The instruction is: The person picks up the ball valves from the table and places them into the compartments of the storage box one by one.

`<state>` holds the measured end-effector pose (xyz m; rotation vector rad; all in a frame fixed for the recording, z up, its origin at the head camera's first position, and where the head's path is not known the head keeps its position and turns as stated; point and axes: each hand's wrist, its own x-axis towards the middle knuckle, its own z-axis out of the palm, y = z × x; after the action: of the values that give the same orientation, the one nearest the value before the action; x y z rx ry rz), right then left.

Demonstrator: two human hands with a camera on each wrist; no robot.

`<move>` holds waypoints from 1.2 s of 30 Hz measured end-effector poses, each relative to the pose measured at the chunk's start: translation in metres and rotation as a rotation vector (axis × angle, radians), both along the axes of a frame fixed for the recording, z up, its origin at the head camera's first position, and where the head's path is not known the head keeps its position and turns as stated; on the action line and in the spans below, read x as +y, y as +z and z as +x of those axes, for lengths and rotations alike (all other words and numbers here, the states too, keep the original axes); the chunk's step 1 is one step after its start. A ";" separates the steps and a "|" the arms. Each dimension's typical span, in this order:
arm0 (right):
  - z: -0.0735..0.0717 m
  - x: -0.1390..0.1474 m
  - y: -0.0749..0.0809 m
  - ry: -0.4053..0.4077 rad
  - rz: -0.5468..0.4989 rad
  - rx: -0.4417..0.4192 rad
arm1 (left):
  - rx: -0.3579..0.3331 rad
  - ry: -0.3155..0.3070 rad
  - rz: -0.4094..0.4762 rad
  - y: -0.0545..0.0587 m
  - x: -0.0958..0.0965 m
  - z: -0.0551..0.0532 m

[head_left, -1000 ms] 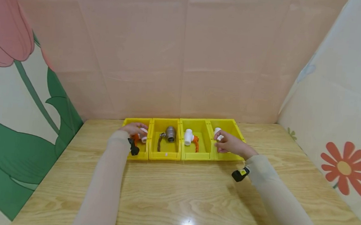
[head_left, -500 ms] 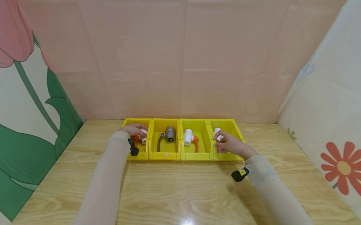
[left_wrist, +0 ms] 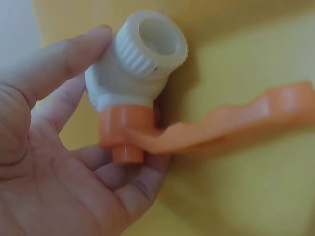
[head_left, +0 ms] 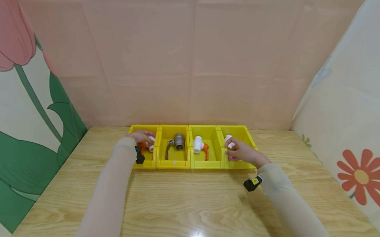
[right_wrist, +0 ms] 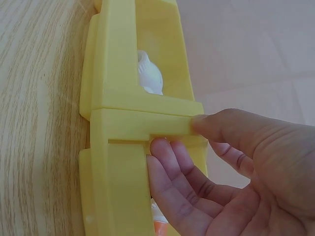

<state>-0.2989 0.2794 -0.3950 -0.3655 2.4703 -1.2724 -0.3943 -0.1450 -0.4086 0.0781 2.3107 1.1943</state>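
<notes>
My left hand (head_left: 140,135) is in the leftmost yellow bin (head_left: 145,126) and grips a white plastic ball valve (left_wrist: 130,78) with an orange lever handle (left_wrist: 236,118). Its thumb lies along the white body and the fingers curl behind. Over the rightmost yellow bin (head_left: 242,128) is my right hand (head_left: 245,152), fingers bent. In the right wrist view, the thumb tip meets the divider rim (right_wrist: 142,120) and the fingertips lie just below it. Close by, a white plastic piece (head_left: 228,138) is partly hidden behind this hand; whether the fingers hold it cannot be seen.
Between the hands, one bin (head_left: 173,164) contains a metal ball valve (head_left: 179,141). Its neighbour (head_left: 206,164) holds another white ball valve (head_left: 197,144) with an orange handle. All the bins stand side by side on a wooden table (head_left: 183,200), near the pink back wall (head_left: 194,59).
</notes>
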 end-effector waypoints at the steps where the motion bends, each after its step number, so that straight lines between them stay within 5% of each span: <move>1: 0.000 0.000 0.000 -0.001 -0.001 -0.002 | -0.002 -0.004 0.000 0.000 0.000 -0.001; 6: 0.000 0.000 0.000 -0.001 0.001 0.001 | 0.018 -0.059 -0.025 0.003 -0.004 -0.002; 13: 0.000 -0.001 0.001 -0.001 0.012 0.005 | 0.057 -0.116 -0.028 0.025 -0.001 0.019; 17: 0.000 -0.001 0.000 -0.012 0.014 0.000 | 0.021 -0.078 0.013 0.028 0.000 0.022; 26: 0.000 0.000 0.001 -0.007 0.016 0.012 | -0.012 -0.003 0.026 0.011 -0.005 0.001; 36: -0.001 0.000 -0.001 0.001 0.006 0.006 | -0.058 0.082 0.066 0.007 -0.005 -0.003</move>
<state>-0.3000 0.2792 -0.3958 -0.3695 2.4783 -1.2647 -0.3973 -0.1496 -0.4016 -0.0272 2.2435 1.2965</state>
